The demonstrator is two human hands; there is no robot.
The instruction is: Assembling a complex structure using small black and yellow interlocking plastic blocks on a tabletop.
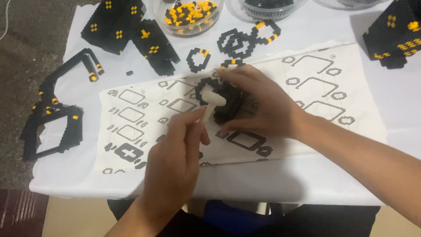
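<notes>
- The white cloth (245, 184) covers the table; the printed pattern sheet (307, 109) lies across its middle.
- Finished black-and-yellow bead panels (127, 30) sit beyond the sheet's far left corner; a bowl of yellow beads (189, 15) stands beyond its far edge.
- Your right hand (258, 105) presses flat, fingers spread, on the black bead piece (226, 107) at the sheet's centre.
- Your left hand (175, 162) is closed around a small white tool (213, 102), its tip on that piece.
- Push too hard and you may pop beads loose or shift the sheet.
</notes>
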